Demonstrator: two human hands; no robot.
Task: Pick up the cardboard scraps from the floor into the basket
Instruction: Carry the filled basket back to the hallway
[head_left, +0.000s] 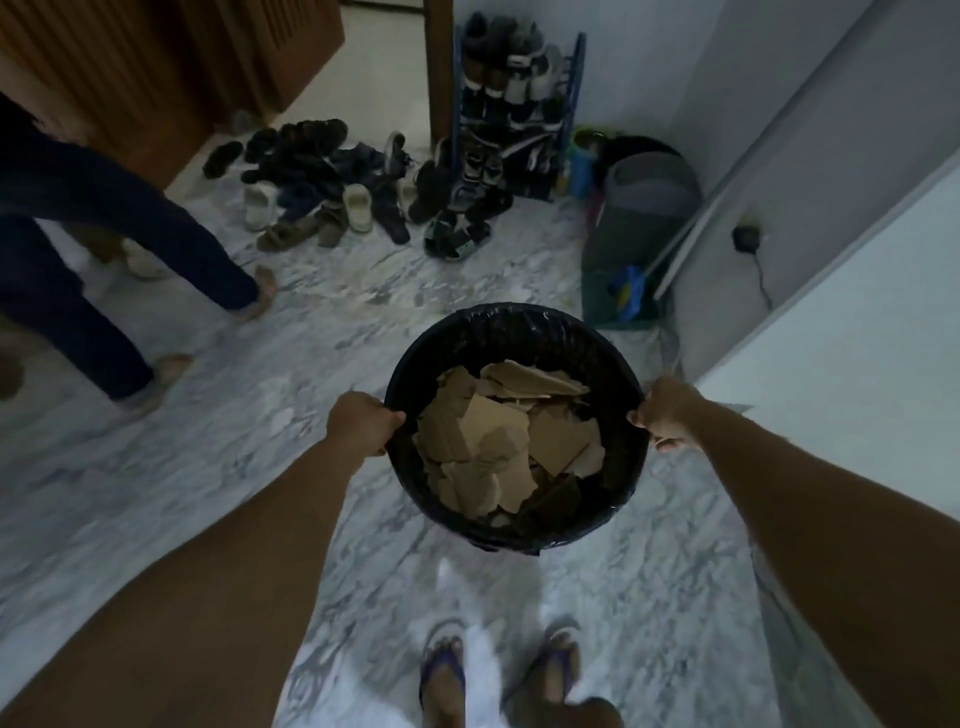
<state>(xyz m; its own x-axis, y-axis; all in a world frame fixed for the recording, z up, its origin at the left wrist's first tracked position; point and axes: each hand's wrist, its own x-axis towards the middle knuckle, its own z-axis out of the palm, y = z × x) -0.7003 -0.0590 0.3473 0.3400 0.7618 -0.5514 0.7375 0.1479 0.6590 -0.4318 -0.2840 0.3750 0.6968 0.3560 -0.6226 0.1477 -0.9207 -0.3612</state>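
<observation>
- Gripping the basket by opposite sides of its rim, the left hand and right hand hold it level between them, fingers curled over the edge.
- Cardboard scraps lie piled inside, equally near either hand.
- No loose scraps show on the marble floor; the pickup looks finished.

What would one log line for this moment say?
left hand: grips basket rim | right hand: grips opposite rim | cardboard scraps: inside basket | basket: held above floor
</observation>
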